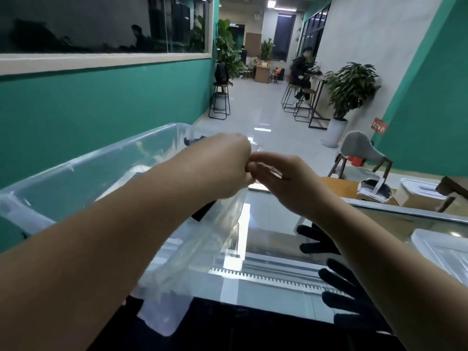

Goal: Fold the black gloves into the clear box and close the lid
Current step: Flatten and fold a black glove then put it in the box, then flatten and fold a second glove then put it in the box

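Observation:
A large clear box [76,178] is tilted up at the left over the glass table [273,249]. Its near right wall [217,239] slopes down toward me. My left hand [222,165] is closed over the box's far right rim. Touching it from the right, my right hand [283,181] pinches the same rim with curled fingers. Two black gloves lie flat on the glass under my right forearm, one further away [314,239] and one nearer [339,295], both partly hidden by the arm. Black latches [202,211] show on the box. What is inside the box is unclear.
A clear lid [440,247] lies at the table's right edge. Beyond are a wooden table with a white headset [374,191] and a white bin [417,193], plus a grey chair [359,153]. A green wall [101,105] runs along the left. A person sits on a stool [301,72] far off.

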The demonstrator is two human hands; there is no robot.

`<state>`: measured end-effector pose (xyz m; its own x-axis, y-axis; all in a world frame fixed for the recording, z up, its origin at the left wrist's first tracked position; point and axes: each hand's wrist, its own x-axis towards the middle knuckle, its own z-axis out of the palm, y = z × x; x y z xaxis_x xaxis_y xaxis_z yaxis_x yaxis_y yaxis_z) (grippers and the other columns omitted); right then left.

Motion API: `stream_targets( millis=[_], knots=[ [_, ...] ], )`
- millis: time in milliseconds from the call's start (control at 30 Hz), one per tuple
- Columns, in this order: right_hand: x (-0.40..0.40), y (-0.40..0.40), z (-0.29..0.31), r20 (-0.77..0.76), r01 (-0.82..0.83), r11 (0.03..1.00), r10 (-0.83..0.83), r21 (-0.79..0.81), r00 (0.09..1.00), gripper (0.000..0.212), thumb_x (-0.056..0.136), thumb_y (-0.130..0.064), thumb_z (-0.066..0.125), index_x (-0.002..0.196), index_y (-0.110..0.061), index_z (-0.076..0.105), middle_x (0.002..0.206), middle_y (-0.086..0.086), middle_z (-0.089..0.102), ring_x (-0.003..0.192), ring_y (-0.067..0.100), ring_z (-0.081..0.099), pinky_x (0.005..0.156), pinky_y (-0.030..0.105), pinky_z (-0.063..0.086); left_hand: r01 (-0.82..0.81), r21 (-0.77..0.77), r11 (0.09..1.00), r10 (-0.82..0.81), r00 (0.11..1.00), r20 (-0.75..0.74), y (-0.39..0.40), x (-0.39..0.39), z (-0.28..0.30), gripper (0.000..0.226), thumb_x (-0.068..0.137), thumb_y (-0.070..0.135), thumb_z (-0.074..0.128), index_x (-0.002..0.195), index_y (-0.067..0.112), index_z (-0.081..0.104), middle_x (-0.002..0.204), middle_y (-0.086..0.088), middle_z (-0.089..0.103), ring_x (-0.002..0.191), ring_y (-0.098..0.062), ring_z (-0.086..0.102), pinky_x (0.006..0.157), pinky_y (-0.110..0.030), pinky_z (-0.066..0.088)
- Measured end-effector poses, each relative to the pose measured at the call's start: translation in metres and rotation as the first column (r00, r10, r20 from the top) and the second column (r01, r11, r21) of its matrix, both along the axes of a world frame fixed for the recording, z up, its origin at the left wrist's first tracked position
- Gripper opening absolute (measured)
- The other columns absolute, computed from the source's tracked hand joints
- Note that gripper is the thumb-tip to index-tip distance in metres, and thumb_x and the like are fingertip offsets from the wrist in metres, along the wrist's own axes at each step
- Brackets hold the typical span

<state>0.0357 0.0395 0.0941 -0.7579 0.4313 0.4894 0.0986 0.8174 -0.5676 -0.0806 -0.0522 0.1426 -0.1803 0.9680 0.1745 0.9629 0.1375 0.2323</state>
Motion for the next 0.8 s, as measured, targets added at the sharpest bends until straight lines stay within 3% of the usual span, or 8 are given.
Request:
stream_targets(
  millis=[67, 167, 233, 300, 433, 533, 633, 800],
  knots=[
    [0.013, -0.002, -0.011, 0.014, -0.029, 1.000, 0.029, 0.004, 0.999, 0.039, 0.088, -0.042, 0.043, 0.127, -0.043, 0.046, 0.106, -0.034, 0.062, 0.104, -0.005, 0.059, 0.099, 0.031, 0.047, 0.001, 0.034, 0.999, 0.003, 0.993, -0.121, -0.008, 0.015, -0.002, 0.020, 0.085, 0.029, 0.060, 0.068, 0.020, 0.054, 0.060, 0.002, 0.051, 0.051, -0.012, 0.044, 0.047, -0.026, 0.032],
    [0.037, -0.003, -0.026, 0.029, -0.038, 0.999, 0.037, 0.023, 0.999, 0.046, 0.092, -0.030, 0.046, 0.136, -0.039, 0.038, 0.135, -0.012, 0.053, 0.126, 0.007, 0.050, 0.108, 0.034, 0.039, 0.011, 0.091, 0.996, 0.010, 0.975, -0.224, -0.020, 0.031, -0.007, 0.016, 0.084, 0.030, 0.063, 0.094, 0.019, 0.061, 0.081, 0.000, 0.060, 0.066, -0.015, 0.052, 0.060, -0.029, 0.046],
    [0.058, -0.003, -0.035, 0.082, 0.018, 0.999, -0.022, 0.049, 0.996, 0.045, 0.092, -0.020, 0.052, 0.134, -0.032, 0.042, 0.130, -0.015, 0.053, 0.122, 0.002, 0.051, 0.105, 0.024, 0.039, 0.031, 0.103, 0.994, -0.006, 0.974, -0.228, -0.025, 0.044, -0.012, 0.021, 0.083, 0.030, 0.064, 0.102, 0.019, 0.062, 0.092, -0.002, 0.064, 0.078, -0.021, 0.058, 0.072, -0.037, 0.053],
    [0.083, -0.001, -0.048, 0.151, 0.110, 0.989, -0.124, 0.095, 0.981, 0.040, 0.090, -0.018, 0.056, 0.129, -0.029, 0.053, 0.122, -0.017, 0.058, 0.107, -0.006, 0.057, 0.097, 0.018, 0.043, 0.081, 0.099, 0.992, -0.059, 0.976, -0.210, -0.025, 0.061, -0.021, 0.023, 0.083, 0.030, 0.064, 0.104, 0.021, 0.063, 0.096, -0.001, 0.065, 0.083, -0.021, 0.060, 0.073, -0.034, 0.052],
    [0.133, 0.006, -0.083, 0.186, 0.229, 0.973, -0.221, -0.026, 0.957, 0.031, 0.088, -0.016, 0.061, 0.116, -0.026, 0.065, 0.105, -0.013, 0.069, 0.082, -0.011, 0.065, 0.080, 0.017, 0.052, 0.183, 0.062, 0.981, -0.182, 0.983, -0.013, -0.012, 0.090, -0.051, 0.022, 0.084, 0.029, 0.063, 0.105, 0.022, 0.064, 0.099, 0.004, 0.066, 0.088, -0.014, 0.060, 0.086, -0.032, 0.053],
    [0.160, 0.009, -0.102, 0.174, 0.298, 0.954, -0.287, -0.039, 0.942, 0.029, 0.086, -0.010, 0.063, 0.112, -0.021, 0.068, 0.088, -0.023, 0.064, 0.075, -0.023, 0.058, 0.069, 0.004, 0.043, 0.243, 0.077, 0.967, -0.251, 0.959, 0.132, 0.008, 0.099, -0.081, 0.019, 0.084, 0.025, 0.063, 0.103, 0.022, 0.064, 0.093, 0.008, 0.064, 0.086, -0.011, 0.061, 0.084, -0.030, 0.053],
    [0.177, 0.015, -0.120, 0.164, 0.397, 0.916, -0.384, -0.052, 0.908, 0.029, 0.083, -0.011, 0.067, 0.110, -0.022, 0.069, 0.092, -0.016, 0.067, 0.080, -0.008, 0.061, 0.072, 0.002, 0.040, 0.254, 0.148, 0.956, -0.287, 0.916, 0.281, 0.031, 0.108, -0.114, 0.015, 0.084, 0.022, 0.065, 0.099, 0.020, 0.067, 0.083, 0.011, 0.062, 0.080, -0.011, 0.062, 0.077, -0.026, 0.053],
    [0.201, 0.039, -0.137, 0.224, 0.544, 0.839, -0.534, 0.018, 0.816, 0.027, 0.078, -0.011, 0.070, 0.105, -0.015, 0.069, 0.105, 0.003, 0.067, 0.097, 0.015, 0.059, 0.086, 0.017, 0.046, 0.255, 0.144, 0.956, -0.293, 0.844, 0.449, 0.057, 0.148, -0.165, 0.010, 0.082, 0.016, 0.066, 0.091, 0.017, 0.070, 0.072, 0.013, 0.056, 0.064, 0.001, 0.052, 0.055, -0.002, 0.039]
  ],
)
